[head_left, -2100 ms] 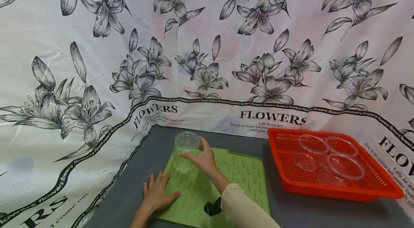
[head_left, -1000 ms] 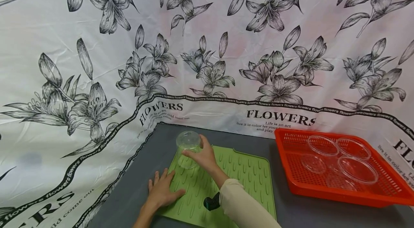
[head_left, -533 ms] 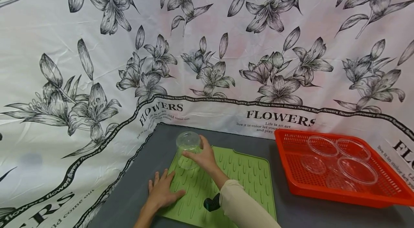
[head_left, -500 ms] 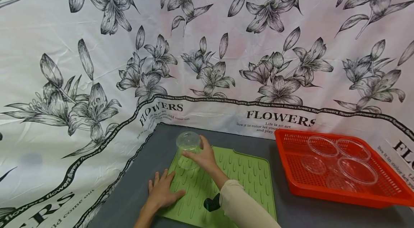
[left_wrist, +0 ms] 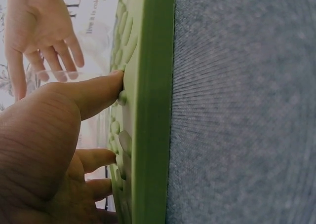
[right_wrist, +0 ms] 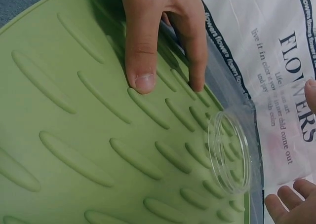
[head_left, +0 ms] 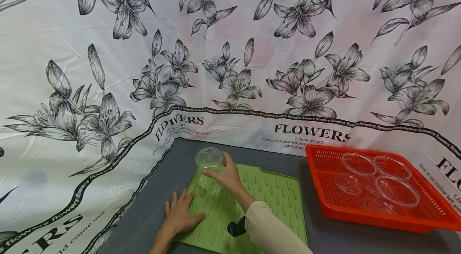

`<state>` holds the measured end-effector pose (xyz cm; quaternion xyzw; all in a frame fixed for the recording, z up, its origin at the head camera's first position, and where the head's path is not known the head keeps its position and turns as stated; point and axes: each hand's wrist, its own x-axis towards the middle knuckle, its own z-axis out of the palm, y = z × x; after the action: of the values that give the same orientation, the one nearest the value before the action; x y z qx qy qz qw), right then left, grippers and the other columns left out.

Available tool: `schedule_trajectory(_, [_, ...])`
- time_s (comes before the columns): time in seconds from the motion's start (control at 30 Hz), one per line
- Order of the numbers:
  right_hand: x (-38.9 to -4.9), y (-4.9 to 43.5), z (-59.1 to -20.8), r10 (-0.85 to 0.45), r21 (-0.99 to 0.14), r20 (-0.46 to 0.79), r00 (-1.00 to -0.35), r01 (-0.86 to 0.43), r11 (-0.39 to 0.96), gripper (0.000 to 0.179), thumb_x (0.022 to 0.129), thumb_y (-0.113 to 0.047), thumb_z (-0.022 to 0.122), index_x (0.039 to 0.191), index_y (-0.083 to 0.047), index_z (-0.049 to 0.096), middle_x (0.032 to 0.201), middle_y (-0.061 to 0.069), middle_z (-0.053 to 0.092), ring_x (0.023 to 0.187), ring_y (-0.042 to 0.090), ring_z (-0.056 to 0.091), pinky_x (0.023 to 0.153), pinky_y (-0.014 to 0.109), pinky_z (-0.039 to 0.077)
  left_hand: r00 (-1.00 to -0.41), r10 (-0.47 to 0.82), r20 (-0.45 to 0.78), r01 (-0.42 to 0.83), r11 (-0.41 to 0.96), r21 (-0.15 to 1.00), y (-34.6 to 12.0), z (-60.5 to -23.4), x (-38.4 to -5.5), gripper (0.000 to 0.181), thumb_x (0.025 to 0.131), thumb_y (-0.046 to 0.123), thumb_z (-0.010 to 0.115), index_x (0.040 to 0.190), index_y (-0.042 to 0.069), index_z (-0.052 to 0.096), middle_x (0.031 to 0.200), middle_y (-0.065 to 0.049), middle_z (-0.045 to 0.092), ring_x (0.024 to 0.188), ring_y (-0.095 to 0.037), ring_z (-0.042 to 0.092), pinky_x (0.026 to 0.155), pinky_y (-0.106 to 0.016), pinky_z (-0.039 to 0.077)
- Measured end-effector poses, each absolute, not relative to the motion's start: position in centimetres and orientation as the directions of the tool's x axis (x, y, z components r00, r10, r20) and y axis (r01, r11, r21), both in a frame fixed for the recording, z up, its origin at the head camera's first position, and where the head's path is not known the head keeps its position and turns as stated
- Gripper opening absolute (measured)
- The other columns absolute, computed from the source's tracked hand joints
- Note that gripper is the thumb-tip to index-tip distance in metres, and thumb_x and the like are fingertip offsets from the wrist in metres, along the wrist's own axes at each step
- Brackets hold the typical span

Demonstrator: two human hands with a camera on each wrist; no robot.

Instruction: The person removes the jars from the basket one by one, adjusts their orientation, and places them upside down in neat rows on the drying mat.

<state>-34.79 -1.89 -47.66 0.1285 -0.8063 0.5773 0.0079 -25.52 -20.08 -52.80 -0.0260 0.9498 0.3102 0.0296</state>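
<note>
A clear plastic cup (head_left: 208,176) is over the far left part of a green drying mat (head_left: 268,202) with raised ridges. My right hand (head_left: 227,175) holds the cup from its right side, thumb in front and fingers behind. In the right wrist view, the ring at the lower end of the cup (right_wrist: 229,152) is right at the mat, and the fingertips show on both sides of its wall. My left hand (head_left: 180,212) rests with spread fingers on the mat's left edge. The left wrist view shows its thumb and fingertips touching the ridges.
At the right stands a red perforated plastic basket (head_left: 363,220) with several clear round containers (head_left: 396,191) in it. The grey tabletop (head_left: 151,198) surrounds the mat. A white floral cloth (head_left: 230,26) hangs behind and to the left. A dark device (head_left: 236,228) sits at my right wrist.
Over the last second both hands and the cup hold nearly the same place. Since two seconds ago the whole head view has shifted slightly; the grip looks the same.
</note>
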Motion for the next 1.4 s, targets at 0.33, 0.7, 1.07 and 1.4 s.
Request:
schedule_trajectory(0.33, [-34.7,-1.0,-47.9,-0.183,-0.936,0.140,-0.973,-0.190,0.296,0.103,0.083,-0.040,0.084,0.162,-0.013,0.025,0.162,0.020,0.037,0.147,0.042,0.039,0.109,0.063,0.044,-0.996,-0.021,-0.087,-0.070,0.789,0.610,-20.1,-52.9,-25.7,0.094,0.083,0.059,0.076,0.153,0.005,0.044,0.163,-0.033,0.024,0.151,-0.062,0.004,0.114,-0.082,-0.001])
schedule_trajectory(0.7, [-34.4,1.1,-49.1,-0.174,-0.938,0.117,-0.978,-0.166,0.304,0.102,0.084,-0.043,0.084,0.162,-0.013,0.025,0.162,0.022,0.036,0.146,0.044,0.039,0.105,0.064,0.046,-0.997,-0.020,-0.080,-0.063,0.806,0.588,-20.3,-53.4,-25.8,0.094,0.083,0.059,0.075,0.154,0.005,0.044,0.163,-0.033,0.025,0.150,-0.063,0.005,0.113,-0.083,0.001])
schedule_trajectory(1.07, [-34.0,3.7,-50.4,-0.141,-0.935,0.125,-0.982,-0.164,0.315,0.098,0.085,-0.042,0.082,0.161,-0.013,0.028,0.159,0.023,0.039,0.142,0.045,0.043,0.102,0.063,0.048,-0.996,-0.025,-0.080,-0.066,0.823,0.564,-20.0,-53.1,-25.6,0.091,0.084,0.056,0.076,0.153,0.006,0.045,0.162,-0.033,0.026,0.149,-0.063,0.007,0.113,-0.083,0.004])
schedule_trajectory(1.4, [-33.5,6.3,-51.4,-0.087,-0.923,0.154,-0.984,-0.175,0.342,0.081,0.093,-0.042,0.075,0.157,-0.011,0.036,0.150,0.024,0.049,0.135,0.046,0.049,0.102,0.062,0.050,-0.996,-0.027,-0.083,-0.069,0.829,0.556,-20.0,-53.0,-25.6,0.092,0.084,0.058,0.075,0.154,0.006,0.044,0.163,-0.032,0.026,0.149,-0.063,0.007,0.113,-0.083,0.004])
